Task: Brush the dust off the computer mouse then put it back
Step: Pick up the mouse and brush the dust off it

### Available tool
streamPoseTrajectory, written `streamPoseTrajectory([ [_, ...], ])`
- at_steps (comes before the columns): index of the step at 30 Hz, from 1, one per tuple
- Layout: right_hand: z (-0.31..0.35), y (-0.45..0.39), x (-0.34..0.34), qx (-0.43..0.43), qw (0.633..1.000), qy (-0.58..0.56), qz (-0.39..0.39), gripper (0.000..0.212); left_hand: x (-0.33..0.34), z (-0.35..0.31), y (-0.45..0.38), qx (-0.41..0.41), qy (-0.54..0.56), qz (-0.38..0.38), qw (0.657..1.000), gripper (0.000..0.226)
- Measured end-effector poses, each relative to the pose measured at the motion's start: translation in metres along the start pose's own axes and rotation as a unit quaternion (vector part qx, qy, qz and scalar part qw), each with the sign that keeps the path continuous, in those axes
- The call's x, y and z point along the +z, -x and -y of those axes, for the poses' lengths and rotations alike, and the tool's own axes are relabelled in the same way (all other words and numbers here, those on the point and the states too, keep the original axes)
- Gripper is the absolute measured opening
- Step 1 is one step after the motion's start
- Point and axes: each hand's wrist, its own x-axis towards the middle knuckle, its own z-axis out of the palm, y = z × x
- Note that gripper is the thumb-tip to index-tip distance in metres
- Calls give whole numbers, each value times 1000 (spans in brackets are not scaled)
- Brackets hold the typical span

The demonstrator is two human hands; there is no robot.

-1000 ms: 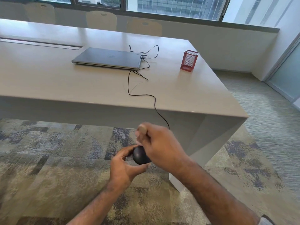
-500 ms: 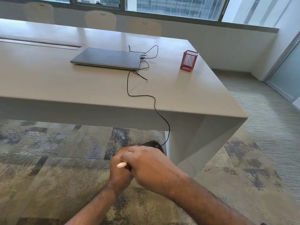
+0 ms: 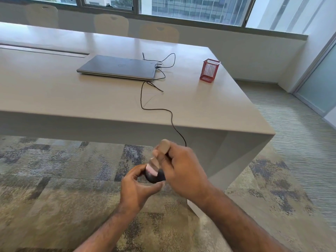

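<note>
Mouse [image 3: 153, 177] cradled in left hand [image 3: 140, 188], right hand [image 3: 183, 171] holding brush [image 3: 160, 157] against it

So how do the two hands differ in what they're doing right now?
The left hand cradles the black computer mouse from below, palm up; the right hand comes from above, its grip closed on the brush. The left hand sits lower, the right higher. Both are off the table, above the carpet.

An office meeting room: long table [image 3: 54, 91], laptop [image 3: 118, 67], chairs [image 3: 111, 24].
</note>
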Motion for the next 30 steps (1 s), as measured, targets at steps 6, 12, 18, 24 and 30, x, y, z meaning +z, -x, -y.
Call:
streamPoseTrajectory([
  [6, -9, 0, 11, 45, 997, -38, -45, 29, 2, 1, 0, -15, 13, -8, 1000, 65],
  [12, -22, 2, 13, 83, 996, -17, -29, 31, 0, -2, 1, 4, 12, -12, 1000, 71],
  [18, -26, -4, -5, 61, 992, -28, -105, 28, -2, -7, 3, -2, 13, -11, 1000, 68],
  [24, -29, 3, -3, 82, 989, -124, 11, 14, -3, -10, 1, -9, 29, -15, 999, 61],
  [30, -48, -1, -32, 105, 987, -125, 8, 10, -4, -10, 2, -21, 49, -21, 998, 68],
])
